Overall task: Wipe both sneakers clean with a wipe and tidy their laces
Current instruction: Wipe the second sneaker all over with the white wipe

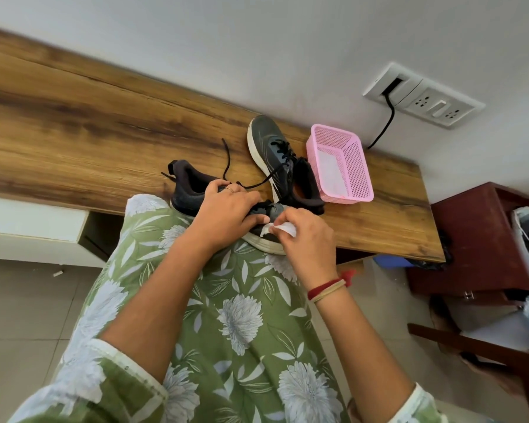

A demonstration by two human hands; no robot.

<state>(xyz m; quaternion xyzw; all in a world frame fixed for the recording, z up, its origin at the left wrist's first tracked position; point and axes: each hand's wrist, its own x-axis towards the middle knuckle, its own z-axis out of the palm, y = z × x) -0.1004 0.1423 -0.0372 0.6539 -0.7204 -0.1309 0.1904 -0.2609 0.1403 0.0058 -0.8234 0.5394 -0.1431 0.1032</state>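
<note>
Two dark grey sneakers with white soles lie on a wooden table (104,123). The near sneaker (187,190) sits at the table's front edge, its black laces trailing loose. My left hand (226,215) grips its upper over the tongue. My right hand (306,239) pinches a crumpled white wipe (283,229) against the toe side, just above the white sole. The far sneaker (272,148) lies behind, toe pointing away, with its laces loose across the table.
A pink perforated basket (358,166) stands right of the far sneaker, with something white inside. A wall socket panel (425,96) with a black cable is behind it. A dark red cabinet (471,233) stands off the table's right end.
</note>
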